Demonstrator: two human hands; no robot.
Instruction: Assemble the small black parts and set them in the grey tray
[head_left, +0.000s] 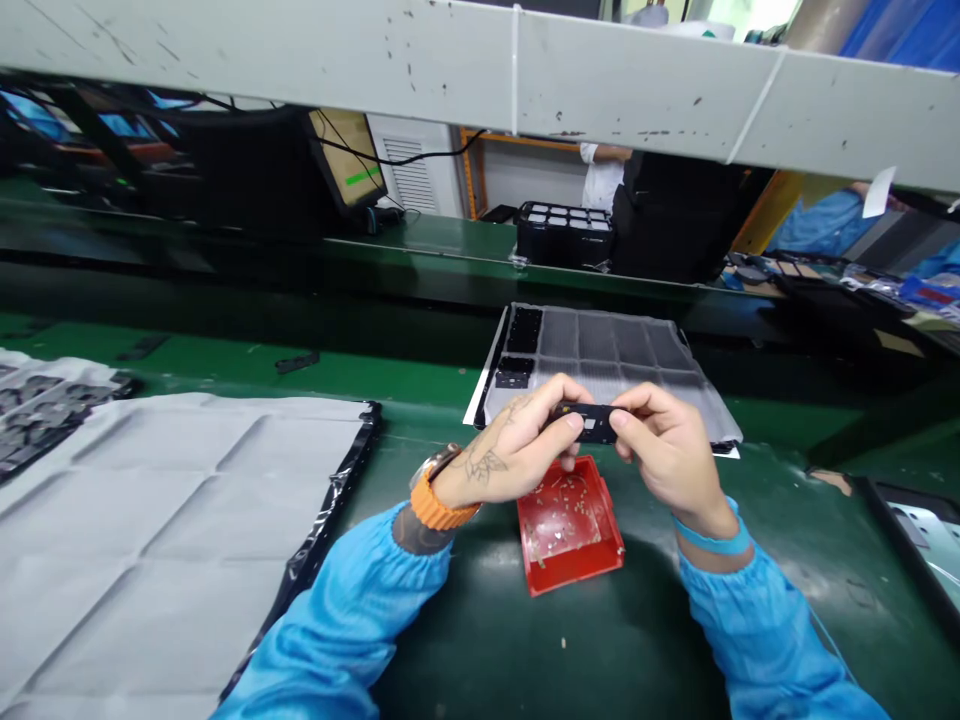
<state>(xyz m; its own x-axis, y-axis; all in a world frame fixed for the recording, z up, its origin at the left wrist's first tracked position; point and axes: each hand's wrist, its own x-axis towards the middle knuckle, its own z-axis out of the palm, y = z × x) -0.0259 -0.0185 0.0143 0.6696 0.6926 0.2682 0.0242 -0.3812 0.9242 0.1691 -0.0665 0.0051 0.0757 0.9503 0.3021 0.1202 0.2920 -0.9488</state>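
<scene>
Between both hands is a small flat black plate (598, 424) with a pale square on its face; its exact kind I cannot make out. My left hand (525, 440) pinches its left end, thumb in front and fingers behind. At the other end, the thumb and fingers of my right hand (666, 445) are closed on it. Just below the hands a red plastic bin (574, 575) rests on the green bench, with many tiny pale pieces scattered inside. Behind them lies a tray (611, 345) under a translucent sheet, several black plates along its left side.
A large tray (172, 530) covered in white sheeting fills the left, beside another holding black parts (37, 410). A loose black part (297, 363) lies on the green bench (465, 640). A grey beam (450, 70) crosses overhead. A monitor (349, 155) and a person in white (602, 175) are behind.
</scene>
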